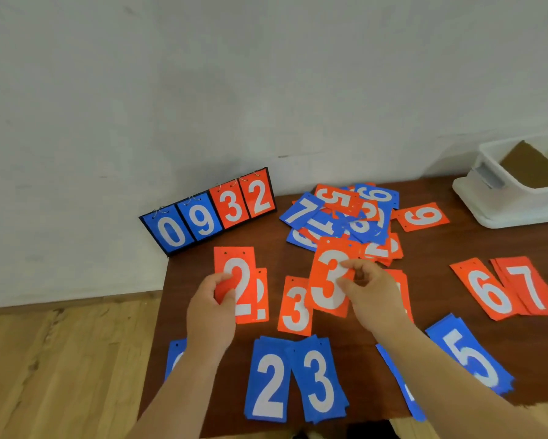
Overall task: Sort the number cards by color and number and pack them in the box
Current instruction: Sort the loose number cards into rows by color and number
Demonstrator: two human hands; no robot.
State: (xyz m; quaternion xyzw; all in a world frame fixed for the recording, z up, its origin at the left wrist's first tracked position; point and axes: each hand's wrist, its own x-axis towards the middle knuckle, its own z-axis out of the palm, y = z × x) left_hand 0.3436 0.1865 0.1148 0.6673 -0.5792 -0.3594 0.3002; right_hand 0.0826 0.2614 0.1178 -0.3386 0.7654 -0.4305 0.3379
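While the left hand [210,307] closes its grip on a red 2 card [234,280], above a second red 2 card [261,296], the right hand [369,293] pinches a red 3 card [328,280] beside a lying red 3 card [295,307]. Sorted groups on the brown worktop [345,327]: blue 2 [268,380], blue 3 [320,380], blue 5 [471,359], red 6 [488,291], red 7 [529,288]. Unsorted heap [342,217] behind; white box [516,185] at far right; flip scoreboard [209,212] against the wall

Soft even light, slightly blurred picture, wide-angle bending at the edges.
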